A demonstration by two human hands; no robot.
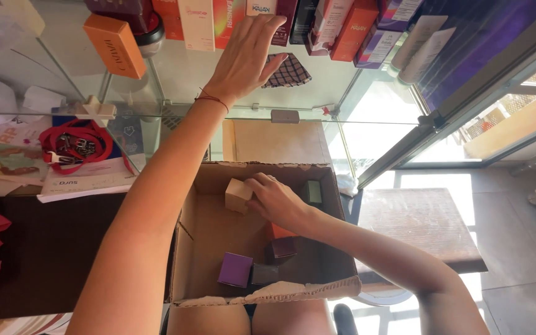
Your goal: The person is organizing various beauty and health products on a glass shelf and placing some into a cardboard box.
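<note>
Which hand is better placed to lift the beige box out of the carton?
Right. The right hand is down inside the carton, fingers on the beige box. The left hand is up at the glass shelf, among upright boxes.

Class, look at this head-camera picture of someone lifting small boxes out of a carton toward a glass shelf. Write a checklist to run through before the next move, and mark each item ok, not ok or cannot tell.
1. Right hand grips the tan box: ok, fingers wrap its side.
2. Tan box clear of the cardboard carton walls: ok.
3. Left hand is free: ok, open and flat over the glass shelf.
4. Bare spot on the shelf: ok, clear glass beside the orange box.
5. Checked cloth out of the way: cannot tell.
6. Boxes left in the carton: ok, the purple box among them.
</note>
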